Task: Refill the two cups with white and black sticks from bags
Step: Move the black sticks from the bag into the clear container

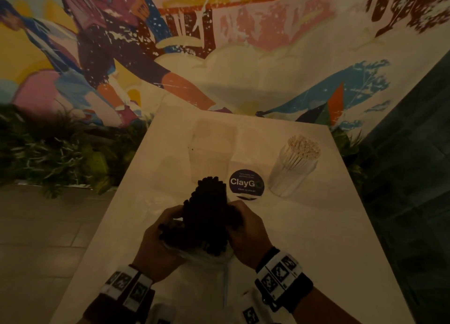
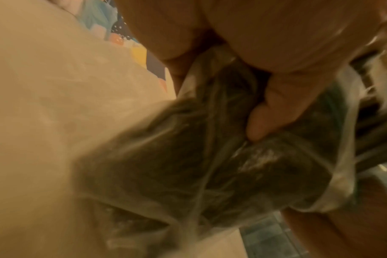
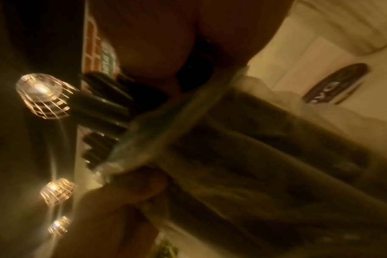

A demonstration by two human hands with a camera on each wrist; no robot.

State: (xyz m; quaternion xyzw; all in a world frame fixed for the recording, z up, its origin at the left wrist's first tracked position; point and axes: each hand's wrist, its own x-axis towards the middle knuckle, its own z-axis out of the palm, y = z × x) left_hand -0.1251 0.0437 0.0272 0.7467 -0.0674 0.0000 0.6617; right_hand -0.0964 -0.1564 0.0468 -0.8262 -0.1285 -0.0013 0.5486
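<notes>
— Both hands, what do they hold?
— Left hand (image 1: 155,241) and right hand (image 1: 248,236) are each curled round one clear plastic bag (image 1: 207,258), gripping it from either side above the near part of the white tabletop (image 1: 316,238). In the left wrist view a fingertip (image 2: 261,125) presses into the crinkled plastic.
— And inside the bag?
— A thick bundle of black sticks (image 1: 209,211); their upper ends stand out of the bag's mouth, tilted away from the person. Too many to count.
— How many cups?
— One I can make out clearly: a white ribbed cup (image 1: 289,175) at the far right of the tabletop, packed with white sticks (image 1: 304,147), upright, well apart from the hands. Beyond the black bundle there lies something pale and see-through (image 1: 214,148) on the tabletop; I cannot tell what it is.
— Anything else about?
— One round dark sticker (image 1: 246,184) reading "ClayG…" on the tabletop, between the black sticks and the white cup. Green plants (image 1: 60,148) edge the tabletop on the left, and a painted mural (image 1: 146,43) fills the wall behind. The right wrist view shows three caged lamps (image 3: 41,96).
</notes>
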